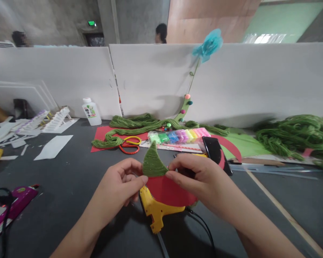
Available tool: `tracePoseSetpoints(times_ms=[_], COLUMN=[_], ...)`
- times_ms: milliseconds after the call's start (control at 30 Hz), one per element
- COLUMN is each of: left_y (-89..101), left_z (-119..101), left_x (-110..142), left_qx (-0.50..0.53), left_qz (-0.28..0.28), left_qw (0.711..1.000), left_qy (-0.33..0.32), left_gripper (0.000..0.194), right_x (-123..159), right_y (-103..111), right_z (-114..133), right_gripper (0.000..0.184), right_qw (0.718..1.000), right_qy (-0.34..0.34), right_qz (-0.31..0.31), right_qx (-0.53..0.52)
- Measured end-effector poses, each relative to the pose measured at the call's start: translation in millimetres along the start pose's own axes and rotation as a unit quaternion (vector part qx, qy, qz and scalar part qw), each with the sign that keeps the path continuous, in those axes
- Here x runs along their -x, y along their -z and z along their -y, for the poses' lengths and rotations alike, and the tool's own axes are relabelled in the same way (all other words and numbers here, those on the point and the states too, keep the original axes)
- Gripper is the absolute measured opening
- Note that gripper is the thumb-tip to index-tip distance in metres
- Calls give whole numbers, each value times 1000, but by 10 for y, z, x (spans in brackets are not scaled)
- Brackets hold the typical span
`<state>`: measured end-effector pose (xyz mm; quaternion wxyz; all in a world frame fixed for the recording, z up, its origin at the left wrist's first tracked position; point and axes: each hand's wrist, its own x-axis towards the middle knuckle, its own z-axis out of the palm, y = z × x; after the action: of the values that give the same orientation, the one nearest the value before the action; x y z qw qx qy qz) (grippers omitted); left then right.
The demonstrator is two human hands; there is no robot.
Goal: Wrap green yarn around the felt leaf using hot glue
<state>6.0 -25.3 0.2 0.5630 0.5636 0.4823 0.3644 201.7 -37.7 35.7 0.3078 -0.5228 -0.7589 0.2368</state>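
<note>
Between my two hands is a red paper cutout [172, 191] whose pointed upper part is covered in green yarn [154, 163], laid in close rows. My left hand [125, 181] pinches the left edge where yarn and red paper meet. On the opposite side, the thumb and fingers of my right hand [193, 172] are closed at the right corner of the yarn rows; a yarn end there is too small to make out. Under the cutout lies a yellow glue gun [157, 211] with a glue stick out of its back and a black cord.
Scissors [130, 143], packets of coloured clay [177, 136], a black phone [216, 154] and green yarn skeins [298, 138] lie beyond my hands. A white bottle [91, 111] stands by the partition [156, 79]. At left are a purple tool [16, 208] and paper scraps [53, 146].
</note>
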Motion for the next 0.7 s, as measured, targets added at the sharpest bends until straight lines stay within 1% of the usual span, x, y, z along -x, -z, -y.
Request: tracePoseSetpoints(times_ms=[100,200,333,433,533,700], left_y=[-47,-87,-92,-72,-57,-62], left_z=[5,-5,-5,6,10,5], left_x=[-21,-41,-43,-35,-31,-39], left_qx=[71,111,120,113,113,117], left_qz=[-11,-25,-21,5,28,12], left_qw=[997,993,992,994,993,993], left_qy=[-13,-22,-21,-10,1,6], left_gripper=[24,27,25,20,16,21], right_x=[-9,-20,-32,-38,-44,-41], right_y=[-8,-15,-16,-8,2,7], right_z=[-4,-12,-26,-30,-29,-32], right_gripper=[15,14,14,14,14,12], right_qw=[1000,1000,1000,1000,1000,999], right_qy=[-1,3,2,-7,-9,-12], right_qz=[6,7,6,4,15,31], right_qx=[1,5,9,7,0,19])
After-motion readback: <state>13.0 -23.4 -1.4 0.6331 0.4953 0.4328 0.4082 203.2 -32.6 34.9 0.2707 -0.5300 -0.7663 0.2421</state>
